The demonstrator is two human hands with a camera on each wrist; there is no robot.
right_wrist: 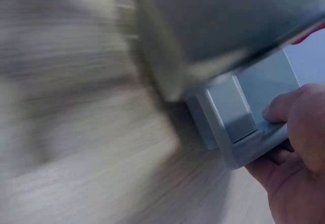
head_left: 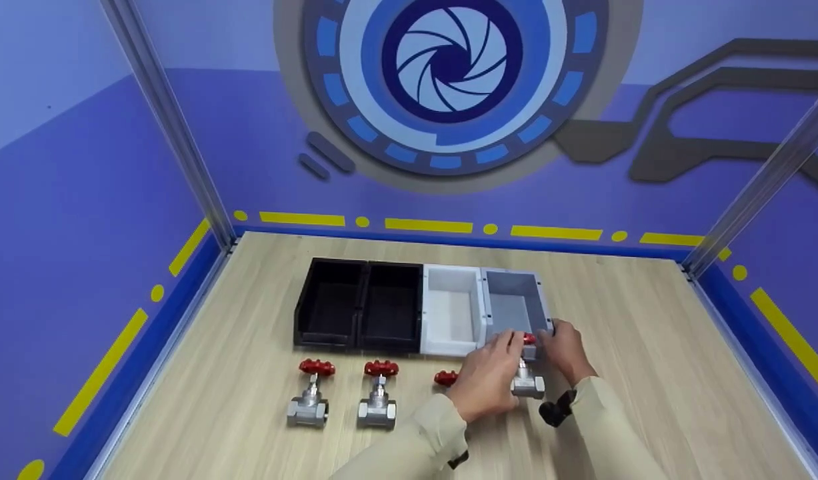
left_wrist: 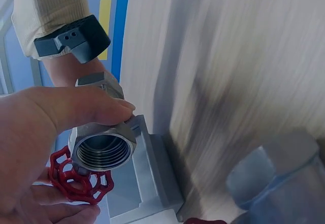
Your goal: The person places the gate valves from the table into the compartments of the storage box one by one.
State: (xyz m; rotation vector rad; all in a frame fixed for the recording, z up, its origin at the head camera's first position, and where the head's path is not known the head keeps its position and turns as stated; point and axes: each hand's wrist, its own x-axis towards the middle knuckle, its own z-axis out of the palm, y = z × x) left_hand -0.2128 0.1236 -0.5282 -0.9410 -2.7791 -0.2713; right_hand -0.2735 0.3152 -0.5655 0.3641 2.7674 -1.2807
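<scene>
In the head view, my left hand (head_left: 485, 379) holds a steel gate valve (head_left: 529, 385) with a red handwheel (head_left: 529, 339) at the front of the grey bin (head_left: 513, 283). The left wrist view shows the thumb across the valve's body (left_wrist: 104, 150) and the fingers by its handwheel (left_wrist: 81, 183); a threaded opening faces the camera. My right hand (head_left: 569, 352) grips the grey bin's right front corner. Up close in the right wrist view, its thumb lies inside the bin wall (right_wrist: 216, 117), with fingers outside. A blurred metallic shape (right_wrist: 228, 26) covers part of that view.
Left of the grey bin, a white bin (head_left: 453, 348) and two black bins (head_left: 389, 339) stand in a row. Two similar valves, one at far left (head_left: 309, 408) and another (head_left: 377, 410), stand on the wooden table (head_left: 249, 400). A third's red handwheel (head_left: 445, 378) shows beside my left hand.
</scene>
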